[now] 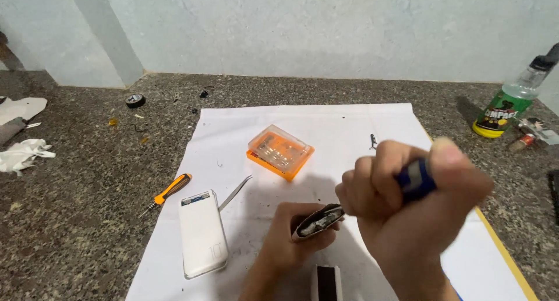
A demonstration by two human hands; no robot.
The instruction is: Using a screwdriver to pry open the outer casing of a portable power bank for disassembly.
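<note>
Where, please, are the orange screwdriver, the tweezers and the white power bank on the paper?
orange screwdriver (172,188), head view, on its orange handle.
tweezers (235,193), head view, midway along the metal arms.
white power bank (202,235), head view, middle of its white top face.

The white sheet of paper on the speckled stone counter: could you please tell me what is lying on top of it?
On the white sheet of paper lie a white power bank, metal tweezers and an orange bit case. Both hands cover part of it.
</note>
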